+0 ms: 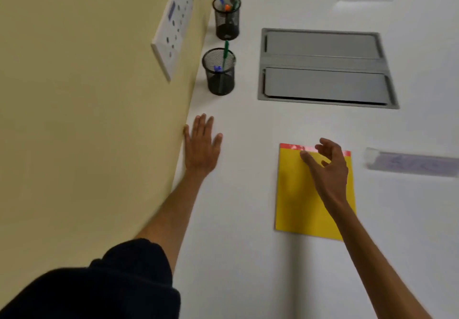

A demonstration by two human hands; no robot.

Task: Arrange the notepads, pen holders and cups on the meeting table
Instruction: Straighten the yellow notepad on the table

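Yellow rectangular paper notepad [295,194], red top strip, lies on white bench [248,244], long axis pointing away. The right hand [327,169] is over its far end, fingers loosely curled, gripping nothing; left hand [202,147], spread flat, well left.

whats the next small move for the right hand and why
I'd guess: bring the right hand down onto the red-bound top of the near yellow notepad and pinch it. That hand is over that edge, fingers loosely curled, holding nothing; the left hand lies flat on the white table by the wall.
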